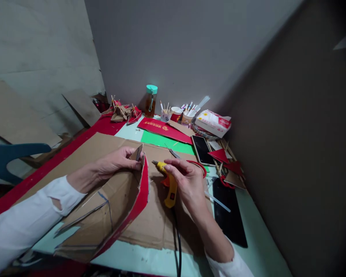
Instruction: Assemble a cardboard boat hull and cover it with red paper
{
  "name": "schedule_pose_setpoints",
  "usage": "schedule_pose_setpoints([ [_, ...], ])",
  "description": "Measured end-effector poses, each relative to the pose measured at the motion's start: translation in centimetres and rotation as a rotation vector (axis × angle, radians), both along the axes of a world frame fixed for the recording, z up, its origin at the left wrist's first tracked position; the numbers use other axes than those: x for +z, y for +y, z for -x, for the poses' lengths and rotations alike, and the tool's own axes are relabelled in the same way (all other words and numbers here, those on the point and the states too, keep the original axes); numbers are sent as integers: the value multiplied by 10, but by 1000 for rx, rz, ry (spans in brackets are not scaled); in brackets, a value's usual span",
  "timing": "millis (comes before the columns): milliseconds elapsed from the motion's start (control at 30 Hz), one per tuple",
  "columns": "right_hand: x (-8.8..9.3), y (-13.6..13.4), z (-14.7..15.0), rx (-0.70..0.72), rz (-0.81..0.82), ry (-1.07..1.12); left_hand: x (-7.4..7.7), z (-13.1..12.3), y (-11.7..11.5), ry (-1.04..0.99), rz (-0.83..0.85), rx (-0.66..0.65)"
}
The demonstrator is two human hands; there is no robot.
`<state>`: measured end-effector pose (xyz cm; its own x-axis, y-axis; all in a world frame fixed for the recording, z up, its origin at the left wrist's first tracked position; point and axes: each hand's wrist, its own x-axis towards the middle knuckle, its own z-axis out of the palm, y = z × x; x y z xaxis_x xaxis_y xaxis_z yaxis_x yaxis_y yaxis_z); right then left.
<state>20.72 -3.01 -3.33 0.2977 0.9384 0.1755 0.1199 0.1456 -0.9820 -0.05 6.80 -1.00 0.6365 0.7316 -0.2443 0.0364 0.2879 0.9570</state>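
Note:
My left hand (123,158) is closed on the upper end of a bent cardboard piece (119,202). That piece is brown inside with dark drawn lines, and its outer face is red. Thumb and fingers pinch it where a pointed flap sticks up. Just to the right, my right hand (187,181) has its thumb and fingers closed at the top of a yellow glue gun (170,190). The nozzle points up and left towards the cardboard's edge, apart from it. A black cord (177,234) runs down from the grip. Scissors (200,165) with red handles lie partly hidden behind my right hand.
A large flat cardboard sheet (158,227) covers much of the table. Behind it are a bottle (150,102), cups of sticks and pens (187,118), a tissue pack (213,122) and a phone (202,149). A black slab (230,215) lies right; a blue chair (14,161) stands left.

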Motion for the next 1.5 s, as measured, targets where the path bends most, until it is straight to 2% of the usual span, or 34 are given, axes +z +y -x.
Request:
schedule_pose_setpoints([
  [167, 0, -4, 4, 105, 22, -6, -1, -5, -7, -58, 25, -41],
  [400, 22, -19, 16, 299, -3, -84, -5, -8, -12, -184, -4, 131],
  [567, 35, -30, 20, 339, -118, -181, -8, -8, -13, -259, -48, 192],
  [867, 24, -29, 26, 147, -278, -437, -9, -7, -17, -219, -51, 254],
  [1000, 18, -25, 25, 64, -289, -542, -5, -7, -21, -171, 15, 246],
  [1200, 3, -20, 23, -34, -362, -714, -8, -11, -24, -135, 154, 326],
  [1367, -9, -12, 20, -114, -336, -808, -9, -16, -25, -102, 228, 333],
  [1500, -5, -7, 8, -247, -294, -786, -12, -14, -23, -85, 243, 372],
])
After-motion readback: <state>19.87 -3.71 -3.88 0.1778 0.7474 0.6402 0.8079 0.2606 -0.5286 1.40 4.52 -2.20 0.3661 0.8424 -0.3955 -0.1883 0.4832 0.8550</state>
